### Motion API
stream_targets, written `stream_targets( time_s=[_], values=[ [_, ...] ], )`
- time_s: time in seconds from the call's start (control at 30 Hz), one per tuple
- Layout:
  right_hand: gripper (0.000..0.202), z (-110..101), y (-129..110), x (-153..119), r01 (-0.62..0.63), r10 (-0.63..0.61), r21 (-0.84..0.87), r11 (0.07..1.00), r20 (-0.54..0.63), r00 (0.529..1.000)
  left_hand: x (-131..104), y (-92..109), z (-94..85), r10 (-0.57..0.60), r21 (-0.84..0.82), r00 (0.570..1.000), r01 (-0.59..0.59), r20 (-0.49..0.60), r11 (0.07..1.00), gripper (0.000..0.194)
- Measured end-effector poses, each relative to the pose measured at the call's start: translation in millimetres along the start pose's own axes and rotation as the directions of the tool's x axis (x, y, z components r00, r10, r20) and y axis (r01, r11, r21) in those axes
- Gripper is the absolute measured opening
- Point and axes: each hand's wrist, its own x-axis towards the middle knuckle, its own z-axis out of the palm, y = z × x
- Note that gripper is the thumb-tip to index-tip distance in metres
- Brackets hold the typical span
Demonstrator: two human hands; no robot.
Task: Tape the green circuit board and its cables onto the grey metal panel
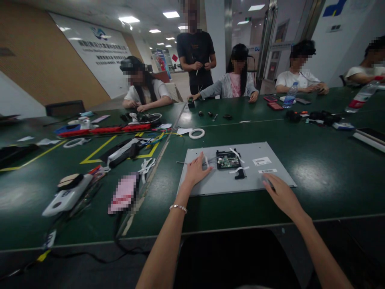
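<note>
A flat grey panel (207,182) lies on the green table in front of me. A small circuit board (228,161) in a black frame sits on it, with strips of white tape (240,170) around the board and a thin cable running out to the left. My left hand (197,170) rests on the panel's left part, fingers apart, beside a strip of tape. Over the panel's right front edge is my right hand (281,192), its fingers stretched out below a barcode label (267,171). I see nothing in either hand.
A roll of white tape (196,133) lies behind the panel. To the left are a white device (67,196), a pink pouch-like item (124,192) and a black-and-white bundle (122,152). Several people sit or stand across the table. Bottles (290,95) and small tools stand or lie farther back.
</note>
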Motion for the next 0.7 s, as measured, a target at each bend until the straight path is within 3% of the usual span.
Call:
stream_targets(
  time_s=[0.17,0.3,0.47,0.6,0.7],
  values=[
    [0.045,6.4,15.4,-6.1,0.013,-0.013,0.000,1.000,-0.045,0.999,1.0,-4.5,4.4,-0.027,-0.150,0.985,0.002,-0.169,0.989,0.068],
    [0.044,9.2,15.8,-4.8,0.043,-0.044,-0.052,0.998,-0.023,0.999,-0.9,-1.7,1.6,0.036,-0.089,0.977,-0.056,-0.210,0.994,0.062],
    [0.045,9.7,15.6,-7.2,0.048,-0.049,-0.091,0.995,-0.003,0.999,-5.3,5.9,-2.1,0.101,0.027,0.986,-0.098,-0.130,0.995,0.058],
    [0.046,9.6,15.1,-7.3,0.049,-0.048,-0.108,0.993,0.018,0.999,-4.0,7.9,0.2,0.061,0.083,0.998,-0.061,0.003,0.995,0.052],
    [0.046,10.3,15.8,-6.5,0.057,-0.055,-0.105,0.993,0.022,0.998,-3.0,8.7,0.7,0.042,0.093,0.998,-0.046,0.036,0.995,0.049]
  ],
)
